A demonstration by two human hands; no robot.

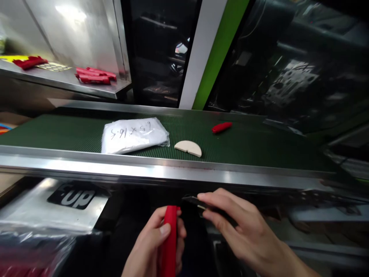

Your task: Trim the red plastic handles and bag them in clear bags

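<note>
My left hand (pixel 155 234) is closed around a long red plastic part (pixel 169 242), thumb along its near face, below the front edge of the conveyor. Just to the right, my right hand (pixel 239 227) pinches a dark slim knife (pixel 191 199) whose thin tip points left toward the top of the red part. A gap shows between tip and part. Most of the knife's handle is hidden by the fingers.
On the green conveyor belt (pixel 72 132) lie a white plastic-wrapped packet (pixel 134 136) with handwriting, a pale half-round piece (pixel 188 147) and a red piece (pixel 221 127). Several red parts (pixel 95 75) rest on a metal shelf (pixel 66 82). A metal rail (pixel 144 169) edges the belt.
</note>
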